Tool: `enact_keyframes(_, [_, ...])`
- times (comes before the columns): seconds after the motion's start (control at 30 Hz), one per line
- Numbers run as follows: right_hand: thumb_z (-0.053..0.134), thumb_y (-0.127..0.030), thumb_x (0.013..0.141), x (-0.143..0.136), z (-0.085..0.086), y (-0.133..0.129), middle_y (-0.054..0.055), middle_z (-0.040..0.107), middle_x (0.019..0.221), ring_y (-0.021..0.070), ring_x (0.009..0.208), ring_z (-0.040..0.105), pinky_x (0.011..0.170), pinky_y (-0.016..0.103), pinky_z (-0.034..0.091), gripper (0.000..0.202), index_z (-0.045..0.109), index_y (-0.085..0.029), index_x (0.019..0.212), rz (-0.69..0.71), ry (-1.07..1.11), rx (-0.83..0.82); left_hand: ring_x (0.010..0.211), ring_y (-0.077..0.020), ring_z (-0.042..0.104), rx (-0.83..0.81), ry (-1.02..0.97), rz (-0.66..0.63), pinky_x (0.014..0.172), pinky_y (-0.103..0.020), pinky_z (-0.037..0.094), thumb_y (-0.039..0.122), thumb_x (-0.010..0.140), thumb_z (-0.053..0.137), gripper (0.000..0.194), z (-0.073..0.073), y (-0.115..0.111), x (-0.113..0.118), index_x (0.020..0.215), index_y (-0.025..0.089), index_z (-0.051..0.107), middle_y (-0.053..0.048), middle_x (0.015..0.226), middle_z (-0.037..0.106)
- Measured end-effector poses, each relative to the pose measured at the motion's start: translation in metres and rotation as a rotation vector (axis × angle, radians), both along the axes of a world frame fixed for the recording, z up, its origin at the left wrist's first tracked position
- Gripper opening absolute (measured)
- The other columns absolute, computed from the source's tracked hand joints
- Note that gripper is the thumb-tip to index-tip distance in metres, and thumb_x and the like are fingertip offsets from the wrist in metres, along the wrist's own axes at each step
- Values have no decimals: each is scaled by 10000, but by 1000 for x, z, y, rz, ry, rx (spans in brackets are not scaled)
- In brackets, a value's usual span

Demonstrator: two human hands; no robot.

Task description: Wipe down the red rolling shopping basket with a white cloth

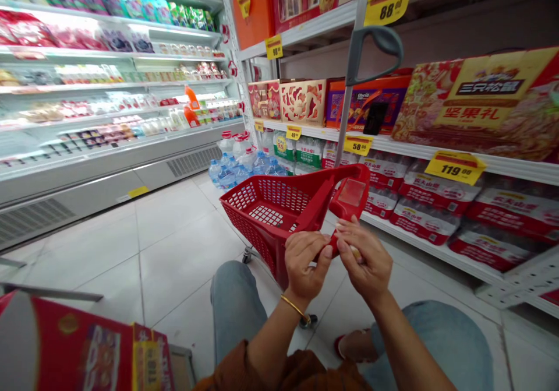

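Note:
A red plastic rolling shopping basket (257, 225) with perforated sides stands on the floor before my knees. Its red carrying handle (350, 196), which has a rectangular panel, is on the near right side. My left hand (306, 266) is closed, thumb and fingers pinching the lower end of this handle. Opposite it, my right hand (367, 258) is closed on the same part, thumb pressing toward the left thumb. A small pale yellowish bit shows under the right fingers; I cannot make out what it is. The basket's grey pull handle (378, 53) rises on a metal pole behind.
Shelves with gift boxes (476, 108) and packs of bottled water (430, 216) line the right. A chilled display case (174, 146) runs along the left. Large water bottles (244, 166) stand on the tiled floor beyond the basket. A red box (82, 344) is at lower left.

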State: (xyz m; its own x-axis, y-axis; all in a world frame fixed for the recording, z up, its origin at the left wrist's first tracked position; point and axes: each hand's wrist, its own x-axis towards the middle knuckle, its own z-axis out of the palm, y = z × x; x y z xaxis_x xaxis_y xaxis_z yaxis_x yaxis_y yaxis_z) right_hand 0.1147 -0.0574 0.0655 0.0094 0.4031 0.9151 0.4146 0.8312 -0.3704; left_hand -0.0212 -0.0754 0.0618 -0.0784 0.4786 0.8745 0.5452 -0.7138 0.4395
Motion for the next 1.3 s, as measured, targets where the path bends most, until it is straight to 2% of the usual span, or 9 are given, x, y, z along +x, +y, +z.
enact_keyframes(0.13, [622, -127, 809, -7, 1, -10, 62, 717, 949, 232, 997, 687, 972, 509, 528, 222, 689, -227, 995, -8, -88, 52, 811, -163, 662, 14, -17, 23, 829, -343, 488, 217, 900, 528, 160, -1, -4, -1, 841, 191, 675, -30, 816, 723])
enact_keyframes(0.4, [665, -131, 785, 2, -1, 7, 58, 723, 920, 223, 953, 696, 983, 535, 514, 222, 690, -229, 982, 3, -181, 129, 808, -156, 665, 20, -36, -25, 828, -331, 482, 200, 861, 603, 83, 0, -1, -6, 869, 198, 685, -14, 815, 726])
enact_keyframes(0.67, [628, -160, 829, 12, 1, 26, 54, 735, 950, 215, 959, 705, 1069, 550, 429, 165, 704, -238, 953, 70, -209, 62, 802, -161, 674, 15, -32, -24, 830, -340, 482, 219, 865, 611, 86, 3, 2, -10, 879, 204, 694, -19, 831, 740])
enact_keyframes(0.83, [613, -189, 857, 22, 3, 46, 56, 746, 957, 204, 929, 715, 1078, 540, 424, 131, 720, -235, 917, 38, -132, -19, 827, -169, 682, 8, -29, -18, 840, -344, 485, 229, 859, 619, 85, 1, 3, -12, 885, 207, 697, -22, 834, 745])
enact_keyframes(0.93, [621, -190, 854, 16, 7, 38, 57, 748, 957, 201, 920, 717, 1053, 512, 462, 128, 723, -234, 916, 36, -85, -40, 845, -170, 682, 3, -19, -14, 855, -350, 483, 228, 865, 611, 95, -1, 4, -12, 901, 208, 696, -24, 851, 747])
enact_keyframes(1.13, [638, -144, 825, -8, 9, -3, 63, 736, 999, 208, 1000, 690, 1015, 472, 507, 240, 703, -241, 1034, 109, -156, -18, 876, -183, 679, 34, -15, 21, 854, -363, 495, 227, 883, 567, 143, -4, 2, -11, 946, 199, 693, -56, 916, 744])
enact_keyframes(1.3, [637, -136, 821, -4, 8, 3, 49, 746, 950, 196, 948, 706, 1097, 531, 409, 234, 705, -235, 1021, 132, -203, 48, 850, -174, 677, -32, -27, -37, 848, -350, 472, 198, 869, 593, 111, 3, -2, -14, 853, 210, 702, -23, 830, 741])
